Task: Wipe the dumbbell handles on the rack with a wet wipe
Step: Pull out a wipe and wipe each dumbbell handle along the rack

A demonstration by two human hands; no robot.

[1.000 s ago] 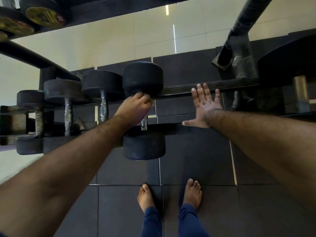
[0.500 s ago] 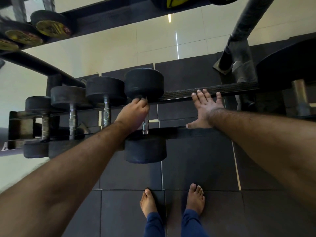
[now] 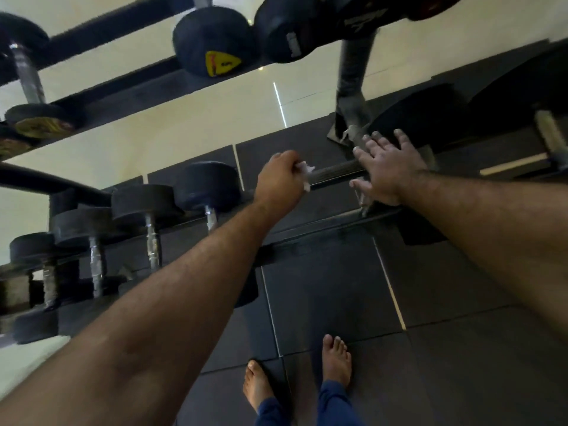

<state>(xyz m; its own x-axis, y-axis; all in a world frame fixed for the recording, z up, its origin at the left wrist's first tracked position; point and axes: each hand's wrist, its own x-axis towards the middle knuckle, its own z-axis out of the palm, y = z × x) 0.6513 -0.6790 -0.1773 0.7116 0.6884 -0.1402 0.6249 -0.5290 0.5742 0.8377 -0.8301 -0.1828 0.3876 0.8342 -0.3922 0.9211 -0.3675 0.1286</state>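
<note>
My left hand (image 3: 281, 179) is shut on a crumpled white wet wipe (image 3: 305, 175), held above the far rail (image 3: 335, 172) of the lower rack, to the right of the dumbbells. The nearest black dumbbell (image 3: 209, 192) with its metal handle (image 3: 211, 221) lies just left of my left wrist; my forearm hides its near end. Three more black dumbbells (image 3: 144, 207) sit in a row further left. My right hand (image 3: 385, 167) is open with fingers spread, over the same rail near a large black weight (image 3: 418, 118).
An upper shelf (image 3: 129, 84) carries more dumbbells, one with a yellow logo (image 3: 215, 44). A rack post (image 3: 353, 78) rises at the back right. Another big dumbbell with a pale handle (image 3: 550, 139) lies far right. My bare feet (image 3: 336, 361) stand on dark floor mats.
My left hand has come off the dumbbell handle and moved up and right with the wipe. My right hand has shifted right along the rail. The camera has tilted up.
</note>
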